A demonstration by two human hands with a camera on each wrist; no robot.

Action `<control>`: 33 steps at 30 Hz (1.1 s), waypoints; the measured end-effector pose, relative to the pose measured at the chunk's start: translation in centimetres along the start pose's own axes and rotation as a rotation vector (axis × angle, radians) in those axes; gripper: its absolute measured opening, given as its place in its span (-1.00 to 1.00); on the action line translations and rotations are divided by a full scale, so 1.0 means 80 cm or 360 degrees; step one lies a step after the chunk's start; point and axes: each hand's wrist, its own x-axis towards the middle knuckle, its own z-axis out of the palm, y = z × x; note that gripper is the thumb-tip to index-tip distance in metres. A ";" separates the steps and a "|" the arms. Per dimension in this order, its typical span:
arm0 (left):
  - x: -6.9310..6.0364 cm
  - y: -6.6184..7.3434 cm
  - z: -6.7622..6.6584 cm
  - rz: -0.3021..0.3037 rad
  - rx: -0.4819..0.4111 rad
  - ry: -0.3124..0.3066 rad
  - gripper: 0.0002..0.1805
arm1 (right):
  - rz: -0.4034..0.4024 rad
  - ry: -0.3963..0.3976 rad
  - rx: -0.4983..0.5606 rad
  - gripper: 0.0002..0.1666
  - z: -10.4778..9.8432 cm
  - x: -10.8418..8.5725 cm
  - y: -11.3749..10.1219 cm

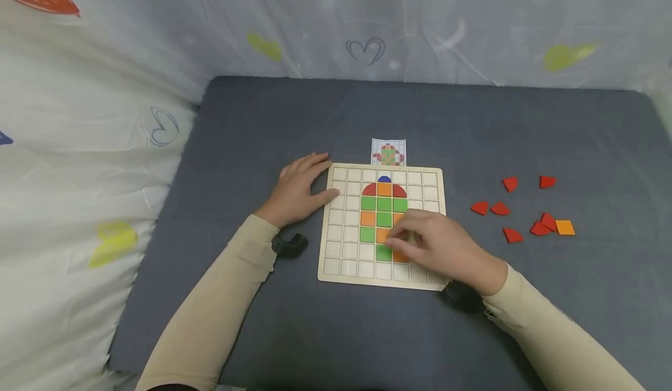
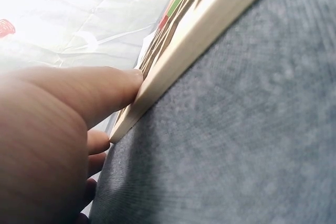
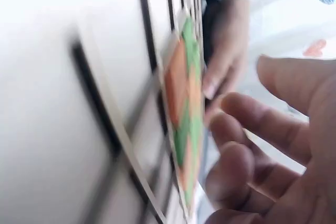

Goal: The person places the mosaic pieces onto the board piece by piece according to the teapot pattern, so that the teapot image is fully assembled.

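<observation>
A square wooden grid board (image 1: 349, 251) lies on the dark cloth. Coloured tiles fill its middle: a blue piece (image 1: 384, 179) on top, red curved pieces (image 1: 399, 191) beneath it, then green and orange squares. My left hand (image 1: 296, 192) rests at the board's upper left corner, its thumb on the left rim and its fingers stretched out. Over the lower right part of the tiles hovers my right hand (image 1: 446, 245). In the right wrist view its fingers (image 3: 231, 166) are loosely bent, thumb apart, with nothing seen between them. It hides some tiles in the head view.
Behind the board a small printed card (image 1: 388, 153) shows a coloured grid pattern. Right of the board lie several loose red pieces (image 1: 500, 208) and an orange square (image 1: 564, 227). A white printed curtain (image 1: 336, 29) hangs along the table's back and left.
</observation>
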 end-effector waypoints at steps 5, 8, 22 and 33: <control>0.000 -0.002 0.004 0.0012 -0.0020 -0.0011 -0.20 | 0.0089 0.0008 -0.0097 -0.95 -0.026 -0.006 0.011; -0.008 -0.008 0.002 -0.0018 -0.0013 0.0006 -0.21 | 0.0161 -0.0018 -0.0077 -0.96 -0.041 -0.004 0.017; -0.018 -0.010 -0.006 -0.0060 0.0009 0.0013 -0.22 | 0.0602 0.0045 -0.0300 -0.74 -0.125 -0.058 0.100; -0.001 0.000 0.000 0.0011 0.0005 0.0003 -0.22 | 0.0899 -0.0039 -0.0607 -0.58 -0.154 -0.146 0.143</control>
